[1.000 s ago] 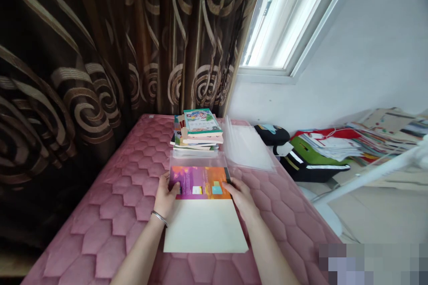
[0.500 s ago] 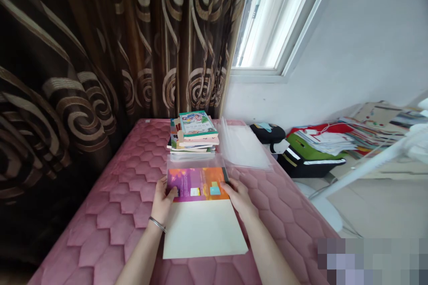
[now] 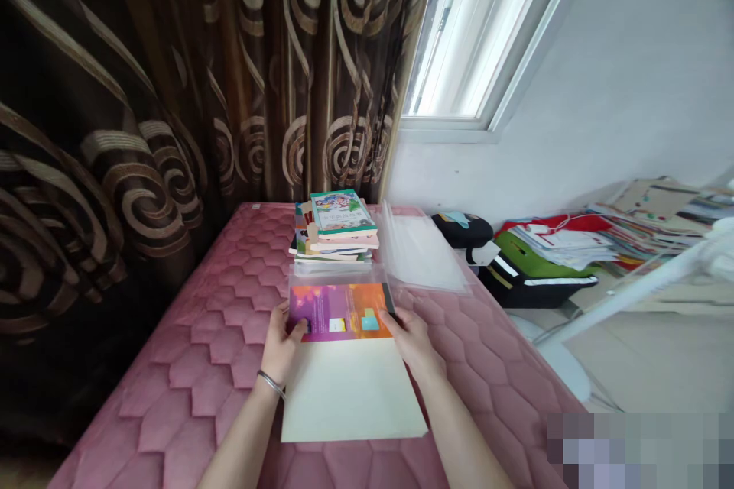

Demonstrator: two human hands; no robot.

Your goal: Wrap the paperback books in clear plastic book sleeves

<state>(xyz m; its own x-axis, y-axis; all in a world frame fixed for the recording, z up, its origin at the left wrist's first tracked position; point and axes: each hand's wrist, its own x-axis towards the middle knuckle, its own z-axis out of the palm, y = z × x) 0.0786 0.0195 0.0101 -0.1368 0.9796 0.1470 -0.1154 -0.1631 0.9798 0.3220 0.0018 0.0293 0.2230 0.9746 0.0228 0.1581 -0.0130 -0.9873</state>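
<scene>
Between my hands lies a book [image 3: 352, 390], with a cream lower part and a purple-and-orange printed strip across its far end. My left hand [image 3: 284, 338] grips the strip's left edge, thumb on top. At the right edge my right hand [image 3: 410, 336] holds it the same way, fingers partly hidden. A clear plastic sleeve [image 3: 338, 273] shows beyond the far edge of the strip; how far it reaches under the book is hidden. Just past it is a stack of books [image 3: 342, 218], the top one green-edged with a picture cover.
Clear plastic sleeves [image 3: 427, 252] lie right of the stack on the pink quilted mattress [image 3: 198, 351]. A patterned curtain [image 3: 275, 92] hangs behind. Off the right side are a black-and-green box [image 3: 524, 267] with papers, a black bag [image 3: 463, 229] and a white stand [image 3: 631, 290].
The view has shifted slightly. Both hands keep the same grip, and the book has barely moved.
</scene>
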